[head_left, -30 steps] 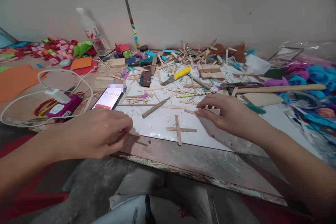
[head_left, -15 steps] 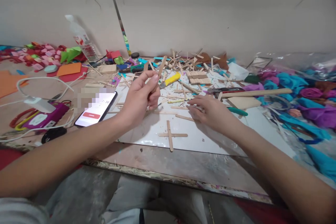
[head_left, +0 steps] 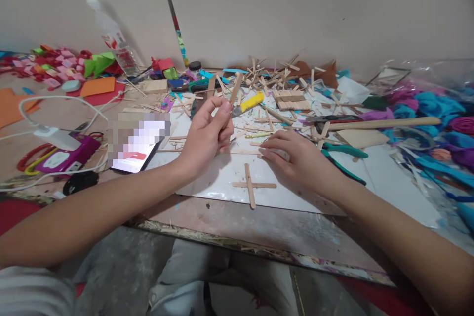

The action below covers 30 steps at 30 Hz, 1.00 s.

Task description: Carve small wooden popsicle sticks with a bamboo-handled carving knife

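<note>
Wooden stick [head_left: 236, 87] points upward, tilted right (left grip [head_left: 209, 131] pinches it; right grip [head_left: 298, 155] unclear).

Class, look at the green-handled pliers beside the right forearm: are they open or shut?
Open: the pliers lie with their two handles spread apart in a V. Their jaws cannot be made out.

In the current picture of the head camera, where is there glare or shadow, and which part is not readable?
Head view: small bright glints near the front edge of the white sheet; head view: a soft shadow on that sheet below the right hand; head view: pixel blocks cover part of the phone, so its screen is not fully readable.
</note>
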Available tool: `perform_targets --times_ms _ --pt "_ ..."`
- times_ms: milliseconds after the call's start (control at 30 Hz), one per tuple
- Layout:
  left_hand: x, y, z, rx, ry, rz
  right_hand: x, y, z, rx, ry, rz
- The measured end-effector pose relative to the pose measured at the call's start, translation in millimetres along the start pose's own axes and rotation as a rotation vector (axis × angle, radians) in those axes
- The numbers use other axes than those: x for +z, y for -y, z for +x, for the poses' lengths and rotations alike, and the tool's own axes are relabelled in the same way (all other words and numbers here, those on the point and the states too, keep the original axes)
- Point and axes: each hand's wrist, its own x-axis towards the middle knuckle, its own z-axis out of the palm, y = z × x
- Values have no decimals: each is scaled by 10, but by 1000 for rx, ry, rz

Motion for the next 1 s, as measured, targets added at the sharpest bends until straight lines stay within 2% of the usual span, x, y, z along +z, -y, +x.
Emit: perform_targets --times_ms 100,200,400,500,633,833,1000 --pt "-35 44 -14 20 27 28 -102 -29 -11 -9 -4 34" --pt "-40 81 -32 32 55 66 -157 -6 -32 -67 45 74" --pt "-36 117 -80 41 106 168 -67 178 -62 -242 229 160" --pt "-37 131 -80 32 113 187 -29 263 -62 -245 269 209" --pt "-40 142 -71 9 128 205 -105 278 -59 -70 195 286" --pt "-40 146 -85 -16 128 239 -276 187 -36 388 -127 602" --pt "-29 157 -115 -18 137 289 -272 181 -15 530 -259 894"
